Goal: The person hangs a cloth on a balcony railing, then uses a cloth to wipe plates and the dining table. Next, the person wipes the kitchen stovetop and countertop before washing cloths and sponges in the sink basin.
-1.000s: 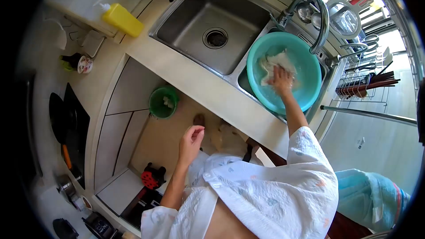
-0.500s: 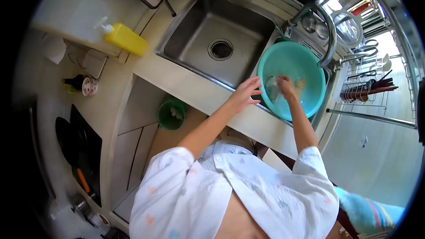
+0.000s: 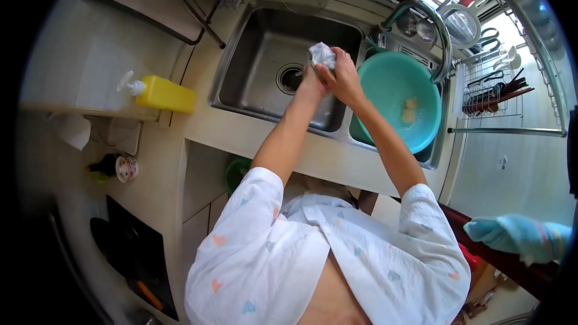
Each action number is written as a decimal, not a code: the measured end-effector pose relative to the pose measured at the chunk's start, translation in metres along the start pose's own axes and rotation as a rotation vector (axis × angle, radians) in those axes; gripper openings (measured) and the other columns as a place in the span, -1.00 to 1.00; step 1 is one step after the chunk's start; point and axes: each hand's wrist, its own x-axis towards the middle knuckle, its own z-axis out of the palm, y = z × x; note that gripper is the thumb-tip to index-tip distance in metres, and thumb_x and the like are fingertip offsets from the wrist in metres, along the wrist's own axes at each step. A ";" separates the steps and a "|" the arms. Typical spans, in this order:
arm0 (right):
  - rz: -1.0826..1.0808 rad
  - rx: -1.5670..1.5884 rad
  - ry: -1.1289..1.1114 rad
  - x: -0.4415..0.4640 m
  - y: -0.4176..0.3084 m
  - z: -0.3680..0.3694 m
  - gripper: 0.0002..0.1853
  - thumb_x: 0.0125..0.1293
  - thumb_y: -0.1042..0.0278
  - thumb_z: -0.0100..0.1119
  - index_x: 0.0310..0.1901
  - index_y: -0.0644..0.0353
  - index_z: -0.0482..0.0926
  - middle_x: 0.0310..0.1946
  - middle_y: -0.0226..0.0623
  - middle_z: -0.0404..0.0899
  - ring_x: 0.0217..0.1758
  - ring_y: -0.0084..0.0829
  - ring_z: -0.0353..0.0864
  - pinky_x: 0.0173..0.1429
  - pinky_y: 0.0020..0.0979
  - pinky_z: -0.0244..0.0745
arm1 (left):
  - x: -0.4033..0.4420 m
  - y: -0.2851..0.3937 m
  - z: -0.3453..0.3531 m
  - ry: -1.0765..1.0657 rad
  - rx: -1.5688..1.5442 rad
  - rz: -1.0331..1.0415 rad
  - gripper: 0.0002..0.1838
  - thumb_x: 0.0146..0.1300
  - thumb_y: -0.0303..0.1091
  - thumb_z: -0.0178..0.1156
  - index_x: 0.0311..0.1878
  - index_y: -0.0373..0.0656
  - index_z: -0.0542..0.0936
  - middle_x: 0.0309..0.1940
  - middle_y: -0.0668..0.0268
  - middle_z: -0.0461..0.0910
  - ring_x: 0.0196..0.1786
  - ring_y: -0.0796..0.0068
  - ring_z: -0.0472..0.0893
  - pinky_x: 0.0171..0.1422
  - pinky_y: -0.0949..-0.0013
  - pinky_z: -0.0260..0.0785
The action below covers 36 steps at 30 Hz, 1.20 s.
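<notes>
My L fingers [image 3: 315,83] & R fingers [image 3: 337,63] are curled round a bunched wet-looking cloth [image 3: 323,55], held over the big sink [image 3: 253,60], near its drain. Just R of that: teal basin [image 3: 391,84] w/ a yellowish piece [image 3: 409,111] in it. Yellow bottle [image 3: 165,94] stands on L side, well apart.

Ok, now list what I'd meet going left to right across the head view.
Yellow pump bottle → green bucket → sink drain → pale crumpled cloth → turquoise basin → chopsticks. Things whose places overlap are left out.
</notes>
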 end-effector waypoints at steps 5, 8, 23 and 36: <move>0.541 0.006 -0.180 0.015 0.001 0.005 -0.45 0.30 -0.18 -0.01 -0.07 0.26 0.43 -0.27 0.14 0.59 -0.13 0.13 0.58 -0.06 0.00 0.42 | -0.025 -0.002 0.043 0.190 0.226 -0.020 -0.67 0.36 -0.08 -0.13 -0.12 -0.06 0.55 -0.17 0.26 0.61 -0.12 0.35 0.62 -0.04 0.23 0.52; 0.680 -0.069 -0.138 0.007 0.030 0.004 -0.50 0.32 -0.15 -0.07 -0.13 0.17 0.60 -0.24 0.12 0.61 -0.10 0.12 0.57 -0.04 -0.01 0.45 | -0.035 -0.027 0.064 0.313 0.447 -0.032 -0.65 0.38 -0.09 -0.18 -0.14 -0.07 0.55 -0.19 0.26 0.61 -0.11 0.35 0.61 -0.08 0.24 0.51; 1.270 -0.177 -0.102 -0.223 0.237 -0.068 -0.54 0.22 0.01 0.11 -0.13 0.34 0.56 -0.15 0.21 0.57 -0.03 0.18 0.54 0.05 -0.01 0.42 | -0.004 -0.112 0.011 0.056 1.735 0.633 -0.68 -0.01 -0.53 0.16 -0.11 -0.21 0.47 -0.13 0.02 0.49 0.01 -0.02 0.49 0.10 0.12 0.34; 1.447 0.235 -0.127 -0.171 0.202 -0.084 -0.69 0.18 0.19 0.26 -0.13 0.21 0.59 -0.19 -0.26 0.61 -0.14 -0.29 0.62 -0.10 -0.21 0.54 | -0.018 -0.126 -0.007 0.149 1.719 0.105 -0.56 0.00 -0.52 0.22 0.03 -0.20 0.46 0.04 0.12 0.47 0.00 0.27 0.55 0.10 0.25 0.40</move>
